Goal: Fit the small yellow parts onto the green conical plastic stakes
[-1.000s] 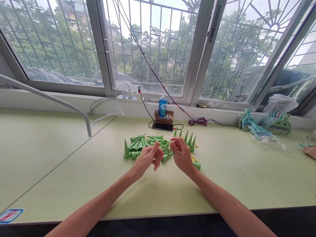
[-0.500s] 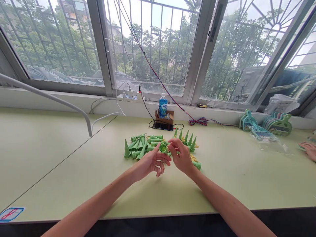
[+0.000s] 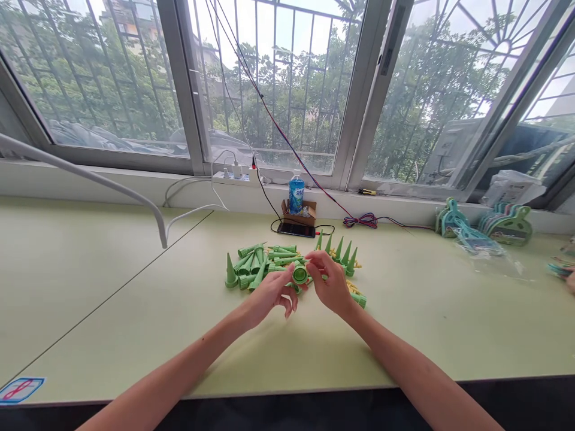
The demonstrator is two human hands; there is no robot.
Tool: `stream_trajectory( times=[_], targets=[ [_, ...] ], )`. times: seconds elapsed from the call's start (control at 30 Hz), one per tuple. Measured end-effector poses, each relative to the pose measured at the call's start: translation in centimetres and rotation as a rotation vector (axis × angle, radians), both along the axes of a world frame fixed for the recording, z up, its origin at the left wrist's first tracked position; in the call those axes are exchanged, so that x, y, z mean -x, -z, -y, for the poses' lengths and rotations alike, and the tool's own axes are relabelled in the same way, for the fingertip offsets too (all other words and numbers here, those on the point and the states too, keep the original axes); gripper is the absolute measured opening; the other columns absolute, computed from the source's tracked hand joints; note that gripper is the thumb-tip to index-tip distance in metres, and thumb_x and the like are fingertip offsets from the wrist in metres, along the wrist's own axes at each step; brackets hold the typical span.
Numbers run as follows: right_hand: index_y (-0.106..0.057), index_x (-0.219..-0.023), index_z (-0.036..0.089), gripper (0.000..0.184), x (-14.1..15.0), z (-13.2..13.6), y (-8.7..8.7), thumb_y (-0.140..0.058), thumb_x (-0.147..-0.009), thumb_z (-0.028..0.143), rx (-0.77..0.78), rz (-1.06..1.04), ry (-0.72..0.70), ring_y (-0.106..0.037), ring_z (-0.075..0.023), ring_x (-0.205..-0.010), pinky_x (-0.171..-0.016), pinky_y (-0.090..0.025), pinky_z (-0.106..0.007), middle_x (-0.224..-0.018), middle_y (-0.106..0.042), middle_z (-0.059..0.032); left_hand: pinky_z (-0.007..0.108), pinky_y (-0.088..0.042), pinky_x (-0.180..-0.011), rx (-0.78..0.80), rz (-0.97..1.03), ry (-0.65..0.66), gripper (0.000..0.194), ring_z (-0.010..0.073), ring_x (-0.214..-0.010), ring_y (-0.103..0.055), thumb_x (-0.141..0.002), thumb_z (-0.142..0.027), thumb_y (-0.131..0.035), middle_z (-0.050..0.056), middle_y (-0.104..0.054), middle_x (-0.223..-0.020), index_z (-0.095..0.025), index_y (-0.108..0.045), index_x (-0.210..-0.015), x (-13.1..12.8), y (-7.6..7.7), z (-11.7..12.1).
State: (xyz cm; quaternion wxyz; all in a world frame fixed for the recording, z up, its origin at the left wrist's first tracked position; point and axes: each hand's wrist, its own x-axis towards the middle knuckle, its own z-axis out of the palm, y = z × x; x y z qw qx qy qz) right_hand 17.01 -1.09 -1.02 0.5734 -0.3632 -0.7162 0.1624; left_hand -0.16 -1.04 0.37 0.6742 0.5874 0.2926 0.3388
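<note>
Between the thumb and fingers of my left hand (image 3: pixel 273 290) is a green plastic cone spike (image 3: pixel 299 275), its round hollow end turned toward me. My right hand (image 3: pixel 330 281) is closed in a pinch at the right side of that end; whatever its fingertips hold, if anything, is hidden. Behind both hands lies a pile of similar green cone spikes (image 3: pixel 255 262). To the right of the pile several green cones (image 3: pixel 345 254) stand point up, with small yellow pieces (image 3: pixel 353 289) among the parts.
A phone (image 3: pixel 296 230) lies before a small cardboard box (image 3: pixel 305 219) holding a blue bottle (image 3: pixel 296 193). Coiled cable (image 3: pixel 362 221) rests near the window. Teal and green plastic items (image 3: pixel 505 226) stand at right, and another person's hand (image 3: pixel 570 280) shows at the edge.
The held cone's hollow end has shifted slightly right and down and faces me more directly. My left fingers have curled a little. The other person's hand has moved toward the right edge.
</note>
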Motion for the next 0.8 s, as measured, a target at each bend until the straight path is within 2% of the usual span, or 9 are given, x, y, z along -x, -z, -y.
stream_trajectory(
  times=[0.07,0.17,0.3,0.43,0.67,0.8],
  targets=[
    [-0.057,-0.098,0.022,0.013,0.0,-0.03,0.0,-0.049,-0.095,0.031,0.002,0.003,0.005,-0.057,-0.0129,-0.061,-0.058,-0.05,-0.024,-0.071,-0.06,0.0006,0.021,-0.043,-0.04,-0.084,-0.032,-0.05,0.05,0.0114,-0.049,-0.054,-0.086,-0.064,-0.054,0.001,-0.054,-0.063,-0.014,-0.055,-0.081,-0.02,-0.19,0.23],
    [-0.057,-0.097,0.022,0.011,-0.02,-0.06,-0.04,-0.05,-0.095,0.03,0.001,0.006,0.006,-0.056,-0.0132,-0.062,-0.059,-0.05,-0.024,-0.07,-0.06,0.0004,0.02,-0.043,-0.039,-0.233,-0.097,-0.121,0.046,0.0115,-0.049,-0.055,-0.087,-0.06,-0.056,-0.003,-0.047,-0.057,-0.016,-0.05,-0.077,0.0,-0.49,0.57],
    [-0.057,-0.096,0.022,0.012,-0.07,-0.06,-0.08,-0.05,-0.095,0.031,0.011,0.009,-0.003,-0.057,-0.0138,-0.063,-0.06,-0.051,-0.025,-0.072,-0.062,-0.0005,0.02,-0.044,-0.039,-0.376,-0.16,-0.152,0.04,0.0115,-0.05,-0.055,-0.089,-0.057,-0.054,-0.003,-0.049,-0.06,-0.017,-0.053,-0.087,0.08,-0.59,0.73],
    [-0.056,-0.095,0.022,0.012,-0.1,-0.06,-0.02,-0.05,-0.095,0.031,0.021,0.008,-0.009,-0.06,-0.0144,-0.064,-0.06,-0.051,-0.026,-0.074,-0.064,-0.0014,0.019,-0.043,-0.037,-0.437,-0.184,-0.19,0.037,0.0127,-0.053,-0.056,-0.088,-0.054,-0.057,-0.004,-0.048,-0.063,-0.018,-0.053,-0.094,0.14,-0.29,0.63],
    [-0.056,-0.093,0.021,0.013,-0.06,0.04,-0.19,-0.05,-0.095,0.032,0.051,-0.004,-0.04,-0.063,-0.0155,-0.066,-0.06,-0.051,-0.026,-0.075,-0.066,-0.0022,0.02,-0.047,-0.043,-0.657,-0.235,-0.294,0.027,0.0098,-0.061,-0.054,-0.089,-0.044,-0.059,0.003,-0.048,-0.091,-0.019,-0.058,-0.096,0.14,0.23,0.59],
    [-0.056,-0.093,0.021,0.013,-0.08,0.03,-0.24,-0.05,-0.095,0.032,0.046,0.006,-0.036,-0.06,-0.0142,-0.063,-0.058,-0.05,-0.025,-0.075,-0.066,-0.002,0.022,-0.05,-0.048,-0.747,-0.285,-0.318,0.026,0.0111,-0.064,-0.054,-0.09,-0.044,-0.058,0.005,-0.05,-0.095,-0.02,-0.06,-0.101,0.18,0.36,0.58]
  ],
)
